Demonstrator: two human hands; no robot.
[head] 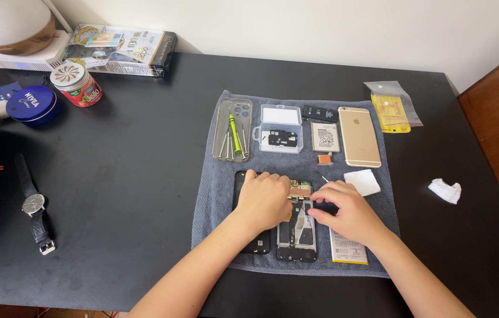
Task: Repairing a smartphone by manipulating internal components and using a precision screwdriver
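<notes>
An opened phone (298,227) with its circuit board exposed lies on a grey towel (214,194) at the towel's front. My left hand (264,197) rests over its top left and over a black back cover (256,242) beside it. My right hand (344,209) pinches at the phone's upper right edge; whether it holds a small part is hidden. A flat battery (348,252) lies just under my right wrist.
On the towel's back stand a clear case with screwdrivers (233,136), a small clear parts box (280,129), a loose battery (325,136), a gold phone (359,135) and a white pad (362,181). A wristwatch (34,206), a blue tin (31,104), a jar (76,83), a yellow packet (392,112) and a tissue (444,190) lie on the black table.
</notes>
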